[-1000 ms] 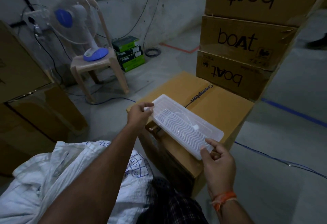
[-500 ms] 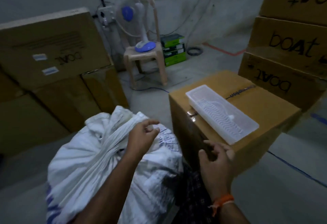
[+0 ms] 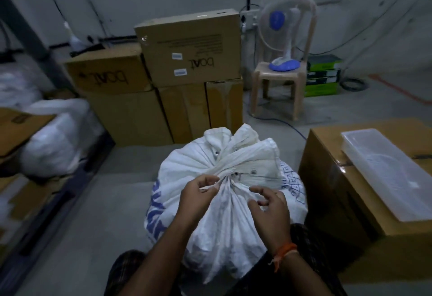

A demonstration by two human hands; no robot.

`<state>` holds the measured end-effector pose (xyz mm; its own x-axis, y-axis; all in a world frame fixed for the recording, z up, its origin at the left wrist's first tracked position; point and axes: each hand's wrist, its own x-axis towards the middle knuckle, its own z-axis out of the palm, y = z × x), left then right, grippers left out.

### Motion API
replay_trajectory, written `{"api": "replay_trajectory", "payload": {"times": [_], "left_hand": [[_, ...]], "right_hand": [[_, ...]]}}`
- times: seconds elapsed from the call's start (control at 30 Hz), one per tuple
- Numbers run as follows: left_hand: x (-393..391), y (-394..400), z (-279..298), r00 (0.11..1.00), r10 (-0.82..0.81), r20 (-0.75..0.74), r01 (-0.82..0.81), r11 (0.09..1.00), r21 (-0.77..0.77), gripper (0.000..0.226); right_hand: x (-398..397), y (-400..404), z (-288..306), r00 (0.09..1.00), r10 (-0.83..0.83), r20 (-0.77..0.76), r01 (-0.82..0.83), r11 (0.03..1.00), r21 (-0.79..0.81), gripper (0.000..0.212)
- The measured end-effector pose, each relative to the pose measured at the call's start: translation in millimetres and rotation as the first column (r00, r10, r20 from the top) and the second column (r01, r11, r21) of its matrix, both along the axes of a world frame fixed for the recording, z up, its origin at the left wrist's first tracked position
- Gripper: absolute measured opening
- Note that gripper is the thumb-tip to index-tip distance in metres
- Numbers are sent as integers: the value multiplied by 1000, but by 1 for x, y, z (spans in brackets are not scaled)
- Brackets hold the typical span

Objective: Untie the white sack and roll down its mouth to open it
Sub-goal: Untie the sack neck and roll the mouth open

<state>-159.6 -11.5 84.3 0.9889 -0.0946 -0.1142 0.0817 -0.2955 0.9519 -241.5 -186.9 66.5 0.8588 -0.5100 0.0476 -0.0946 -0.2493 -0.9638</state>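
White sack (image 3: 224, 211): upright between the knees, mouth gathered at 12 o'clock, within easy reach.
Left hand (image 3: 198, 193): fingers pinching the tie at the knot, likely loosening it.
Right hand (image 3: 268, 204): half-open, empty, poised beside the neck.

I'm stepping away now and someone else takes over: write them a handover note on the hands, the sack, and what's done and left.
Left hand: fingers pinching at the tie on the gathered neck of the white sack.
Right hand: open, fingers curled beside the neck, gripping nothing.
Sack: upright on the floor between the knees, mouth bunched and tied shut.
Clear plastic tray: lying on the cardboard box to the right.
Done: hands are on the knot.
Left: undo the tie, then roll the mouth down.
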Motion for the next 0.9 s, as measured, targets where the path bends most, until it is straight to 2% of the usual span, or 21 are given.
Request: {"api": "replay_trajectory", "payload": {"times": [0.27,0.4,0.6,0.67,0.73,0.8,0.83,0.9], "left_hand": [[48,-23,-24,988,34,-149,-71,965,-251,19],[87,-50,-32,959,10,-284,-125,913,-387,25],[132,-89,-57,904,-77,-421,-102,917,-387,33],[145,-98,-66,897,-53,-439,-138,909,-393,35],[156,-107,-75,877,65,-476,-282,872,-399,29],[166,-114,-79,825,185,-534,-446,793,-415,23],[169,-116,-81,811,222,-541,-489,766,-417,18],[172,-121,-83,814,292,-502,-511,771,-380,13]], "right_hand": [[61,-10,-18,999,-34,21,34,999,22,23],[110,-23,-22,1000,3,-23,-3,1000,15,37],[180,-42,-44,977,63,-205,-85,991,-103,60],[196,-45,-53,979,6,-205,-20,998,-63,57],[207,-45,-59,975,-137,-177,130,990,-54,44],[214,-45,-62,952,-265,-152,265,964,-23,28],[217,-45,-61,944,-296,-143,299,954,5,23],[220,-46,-56,942,-312,-126,321,945,67,22]]}}
